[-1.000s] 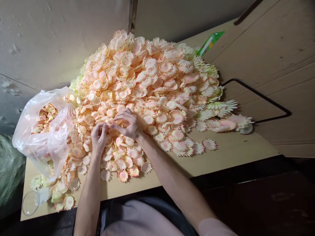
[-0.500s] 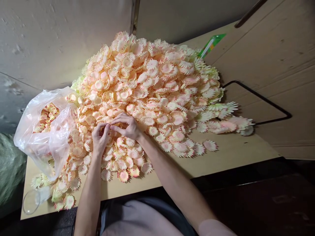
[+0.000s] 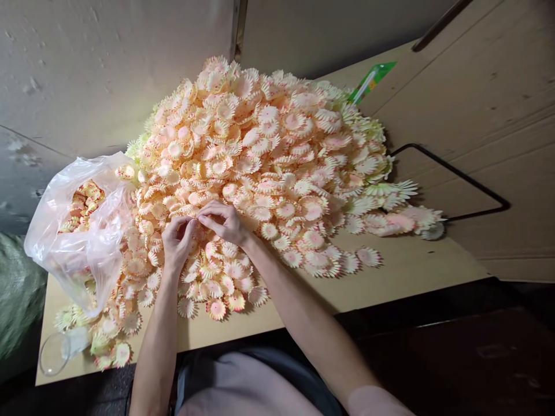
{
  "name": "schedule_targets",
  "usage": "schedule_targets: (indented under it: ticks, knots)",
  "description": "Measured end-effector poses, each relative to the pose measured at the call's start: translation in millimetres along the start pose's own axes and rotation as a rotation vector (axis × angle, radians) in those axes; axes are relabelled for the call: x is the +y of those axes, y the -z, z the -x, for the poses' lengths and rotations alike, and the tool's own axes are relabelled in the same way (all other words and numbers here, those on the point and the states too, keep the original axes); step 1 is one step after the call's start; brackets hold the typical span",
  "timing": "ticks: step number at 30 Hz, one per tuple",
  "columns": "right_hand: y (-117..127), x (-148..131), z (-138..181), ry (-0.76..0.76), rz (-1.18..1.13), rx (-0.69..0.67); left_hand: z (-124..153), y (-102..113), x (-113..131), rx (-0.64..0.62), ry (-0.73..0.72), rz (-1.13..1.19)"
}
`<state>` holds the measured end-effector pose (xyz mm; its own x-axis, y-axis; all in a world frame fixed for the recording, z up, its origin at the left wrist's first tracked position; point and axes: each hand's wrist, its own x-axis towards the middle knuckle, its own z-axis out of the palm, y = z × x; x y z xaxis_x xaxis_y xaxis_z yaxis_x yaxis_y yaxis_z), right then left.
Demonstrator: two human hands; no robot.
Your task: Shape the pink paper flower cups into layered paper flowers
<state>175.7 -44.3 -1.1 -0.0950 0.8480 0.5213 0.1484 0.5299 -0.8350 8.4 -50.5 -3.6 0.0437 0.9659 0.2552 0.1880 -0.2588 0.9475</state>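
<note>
Flower discs with fringed edges lie in a broad heap on the worktop, and the hands meet low over its near side, left of the heap's middle. The bulk of the heap rises beyond the fingertips and away to the right, its longer axis running roughly left to right across the person's front, so the right hand is nearer that bulk. The left hand is nearer the clear plastic bag, which sits farther left, against the heap's end, with more discs showing inside. Both hands are narrow: thumb and forefinger of each are drawn close, the two sets of fingertips almost meeting, possibly touching. Whether a disc is pinched between them I cannot tell, since the tips blend into the pale heap behind. Loose discs spread nearer the person, between the left forearm and the right forearm, the latter slanting in from the lower right. Well apart from both hands, a clear cup lies at the near left corner and a green packet leans at the far right.
</note>
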Motion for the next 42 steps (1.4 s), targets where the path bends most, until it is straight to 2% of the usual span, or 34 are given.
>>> schedule_targets:
  ticks: [8,22,42]
  knots:
    - [1.1,-1.4,-0.2,-0.032,-0.008,-0.009,-0.4,2.3,0.9,-0.042,-0.017,-0.004]
    - [1.3,0.6,0.1,0.015,0.019,-0.020,-0.2,3.7,-5.0,-0.034,-0.040,-0.019]
    - [2.3,-0.5,0.8,-0.023,-0.009,-0.045,0.4,4.0,-2.8,-0.043,-0.075,-0.046]
